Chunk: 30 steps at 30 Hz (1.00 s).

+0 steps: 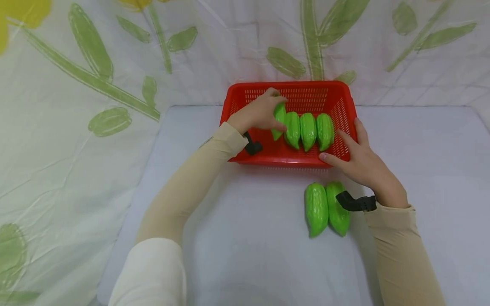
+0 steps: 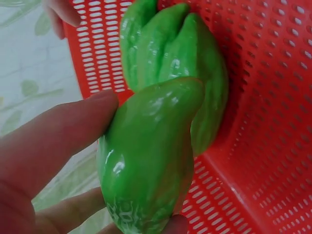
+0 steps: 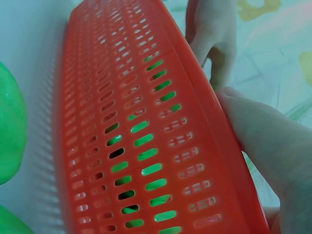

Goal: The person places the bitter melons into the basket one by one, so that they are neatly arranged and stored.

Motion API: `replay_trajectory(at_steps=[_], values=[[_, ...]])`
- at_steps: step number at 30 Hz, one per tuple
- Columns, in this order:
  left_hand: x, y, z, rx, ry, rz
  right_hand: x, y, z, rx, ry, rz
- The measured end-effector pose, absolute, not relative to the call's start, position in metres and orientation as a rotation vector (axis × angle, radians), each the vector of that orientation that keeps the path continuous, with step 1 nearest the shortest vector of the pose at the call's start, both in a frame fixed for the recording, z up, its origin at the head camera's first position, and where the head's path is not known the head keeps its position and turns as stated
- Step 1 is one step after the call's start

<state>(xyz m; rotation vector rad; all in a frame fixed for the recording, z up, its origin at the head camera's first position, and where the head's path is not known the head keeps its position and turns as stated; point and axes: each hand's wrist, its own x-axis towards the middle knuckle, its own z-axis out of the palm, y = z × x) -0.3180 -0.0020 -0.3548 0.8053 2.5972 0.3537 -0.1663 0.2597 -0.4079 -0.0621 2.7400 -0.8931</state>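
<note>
In the head view my left hand (image 1: 260, 112) is over the left part of a red perforated basket (image 1: 283, 161). It grips a glossy green ridged vegetable (image 2: 146, 151) with a tapered end, thumb on one side and fingers on the other. Several similar green vegetables (image 1: 308, 129) lie side by side in the basket, just right of the held one. My right hand (image 1: 365, 163) holds the basket's front right corner. Its thumb (image 3: 263, 126) lies against the rim in the right wrist view; the other fingers are mostly hidden there.
Two more green vegetables (image 1: 317, 210) lie together on the white table (image 1: 249, 238), in front of the basket and near my right wrist. Behind the table hangs a pale sheet (image 1: 229, 42) with a flower print. Each wrist wears a black camera mount (image 1: 356, 202).
</note>
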Motion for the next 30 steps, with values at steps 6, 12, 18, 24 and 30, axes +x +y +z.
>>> replay_trajectory(at_steps=[6, 12, 18, 24, 30], values=[[-0.329, 0.005, -0.366, 0.818, 2.557, 0.282, -0.166, 0.259, -0.406, -0.063, 2.742, -0.89], [-0.337, 0.011, -0.379, 0.821, 2.546, 0.214, -0.165, 0.259, -0.406, -0.065, 2.745, -0.892], [-0.338, 0.012, -0.387, 0.769, 2.51, 0.201, -0.166, 0.259, -0.407, -0.062, 2.745, -0.896], [-0.337, 0.011, -0.389, 0.768, 2.497, 0.205, -0.166, 0.259, -0.407, -0.071, 2.76, -0.887], [-0.335, 0.012, -0.39, 0.788, 2.457, 0.214, -0.166, 0.258, -0.407, -0.067, 2.758, -0.888]])
